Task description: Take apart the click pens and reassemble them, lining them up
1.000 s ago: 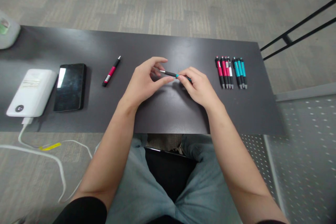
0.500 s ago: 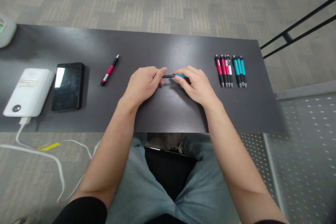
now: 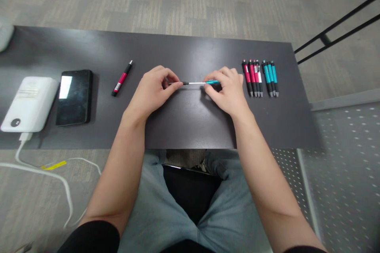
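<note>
My left hand (image 3: 157, 89) pinches the black grip section (image 3: 185, 83) of a pen between thumb and fingers. My right hand (image 3: 227, 89) is closed on the teal pen barrel (image 3: 211, 82), which points left. A thin pale refill (image 3: 196, 83) spans the gap between the two parts, partly out of the barrel. Both hands are above the middle of the dark table (image 3: 190, 126). The ends of the pen parts are hidden by my fingers.
Right of my right hand lie several red pens (image 3: 252, 79), a white pen (image 3: 260, 79) and several teal pens (image 3: 269, 79) in rows. On the left are a single red pen (image 3: 122, 79), a black phone-like device (image 3: 74, 98) and a white power bank (image 3: 29, 104) with a cable (image 3: 67, 189).
My left hand has moved left with the black grip section, and my right hand slightly right with the barrel. The pen has come apart, exposing the refill between them.
</note>
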{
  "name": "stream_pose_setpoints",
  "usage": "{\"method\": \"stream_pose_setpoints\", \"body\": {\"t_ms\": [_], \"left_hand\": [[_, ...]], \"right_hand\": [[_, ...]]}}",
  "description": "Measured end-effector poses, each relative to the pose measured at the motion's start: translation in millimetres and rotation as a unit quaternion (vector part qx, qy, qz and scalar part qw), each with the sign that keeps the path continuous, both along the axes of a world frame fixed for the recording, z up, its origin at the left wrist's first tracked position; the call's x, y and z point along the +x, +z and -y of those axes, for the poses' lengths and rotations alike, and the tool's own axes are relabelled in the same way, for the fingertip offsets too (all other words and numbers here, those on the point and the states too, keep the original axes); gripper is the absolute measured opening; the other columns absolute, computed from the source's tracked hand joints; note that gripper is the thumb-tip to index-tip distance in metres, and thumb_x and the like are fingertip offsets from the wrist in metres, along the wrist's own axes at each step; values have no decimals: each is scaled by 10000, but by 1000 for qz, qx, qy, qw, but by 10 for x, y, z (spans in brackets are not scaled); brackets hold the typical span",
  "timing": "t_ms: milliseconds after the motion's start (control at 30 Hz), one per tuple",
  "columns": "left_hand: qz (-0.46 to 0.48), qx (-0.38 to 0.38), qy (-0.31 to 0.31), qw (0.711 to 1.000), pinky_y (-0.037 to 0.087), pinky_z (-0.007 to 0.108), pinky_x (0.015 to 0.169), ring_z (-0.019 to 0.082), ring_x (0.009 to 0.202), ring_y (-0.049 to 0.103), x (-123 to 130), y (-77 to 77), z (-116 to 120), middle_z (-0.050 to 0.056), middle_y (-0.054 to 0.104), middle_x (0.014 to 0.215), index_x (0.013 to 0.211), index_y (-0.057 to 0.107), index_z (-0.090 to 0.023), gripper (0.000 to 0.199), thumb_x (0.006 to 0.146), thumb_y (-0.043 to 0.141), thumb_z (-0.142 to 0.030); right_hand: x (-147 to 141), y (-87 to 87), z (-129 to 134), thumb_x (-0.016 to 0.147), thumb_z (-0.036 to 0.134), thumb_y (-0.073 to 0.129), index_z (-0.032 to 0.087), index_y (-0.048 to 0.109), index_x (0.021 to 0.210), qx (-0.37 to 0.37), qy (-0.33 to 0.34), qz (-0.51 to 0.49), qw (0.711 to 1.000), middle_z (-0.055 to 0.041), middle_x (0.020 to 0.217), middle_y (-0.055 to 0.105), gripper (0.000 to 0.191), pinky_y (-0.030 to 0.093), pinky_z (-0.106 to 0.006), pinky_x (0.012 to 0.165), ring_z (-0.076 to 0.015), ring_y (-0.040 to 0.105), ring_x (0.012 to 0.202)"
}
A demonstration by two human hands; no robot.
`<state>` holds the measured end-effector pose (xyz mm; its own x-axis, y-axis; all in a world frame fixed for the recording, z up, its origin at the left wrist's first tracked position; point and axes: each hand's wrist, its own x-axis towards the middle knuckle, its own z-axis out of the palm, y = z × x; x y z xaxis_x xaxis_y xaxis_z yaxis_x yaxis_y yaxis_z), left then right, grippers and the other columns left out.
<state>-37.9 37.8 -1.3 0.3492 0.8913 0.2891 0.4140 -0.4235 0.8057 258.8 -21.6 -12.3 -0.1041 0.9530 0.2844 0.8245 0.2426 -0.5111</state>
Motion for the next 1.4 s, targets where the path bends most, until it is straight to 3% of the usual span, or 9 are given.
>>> {"method": "stream_pose_setpoints", "body": {"t_ms": [167,367,533,767,1000,1100,1400], "left_hand": [[-21,0,-17,1000,527,438,810,278,800,642,-93,-35,-35,60,816,939,947,948,-332,106,969,1007,-417],[-20,-2,-37,999,545,437,839,282,826,667,-81,-59,-44,60,816,955,968,954,-328,75,965,1004,-383],[-17,5,-28,999,545,448,849,276,806,650,-106,-28,-43,62,824,965,973,953,-334,92,998,988,-415],[-24,10,-24,999,541,442,834,285,835,670,-136,-43,-64,72,842,985,979,959,-336,107,1008,994,-433],[-131,-14,14,991,584,437,930,287,920,728,-275,162,-5,76,861,1075,1069,931,-282,119,1082,874,-385],[-166,-40,23,985,574,430,900,278,884,722,-297,230,22,72,849,1044,1088,910,-266,130,1092,868,-389],[-260,-73,11,963,475,406,818,277,854,782,-15,321,139,26,878,990,1339,825,-257,209,1130,815,-263]], "right_hand": [[74,-47,-29,1173,544,847,337,934,1255,6,7,-10,1000,-103,1156,775,239,545,-645,1221,-396,697,1207],[44,-25,-31,1180,497,869,335,957,1188,-12,28,-7,1000,-106,1187,810,185,510,-637,1204,-398,693,1228],[31,42,3,1195,611,862,361,949,1306,-43,59,-19,997,-101,1267,847,287,494,-628,1243,-395,696,1248],[62,23,-15,1227,580,787,327,926,1210,-26,25,-37,999,-114,1250,839,290,484,-659,1279,-404,703,1265],[166,40,-39,1212,481,747,364,904,1206,-31,0,-43,999,-90,1216,867,196,521,-615,1226,-388,771,1246],[195,38,-51,1204,472,750,372,908,1196,-24,-12,-38,999,-93,1207,866,187,523,-620,1210,-397,774,1248],[168,68,-47,1194,486,756,351,889,1192,-29,-12,-20,999,-90,1272,880,189,477,-641,1245,-413,785,1323]]}}
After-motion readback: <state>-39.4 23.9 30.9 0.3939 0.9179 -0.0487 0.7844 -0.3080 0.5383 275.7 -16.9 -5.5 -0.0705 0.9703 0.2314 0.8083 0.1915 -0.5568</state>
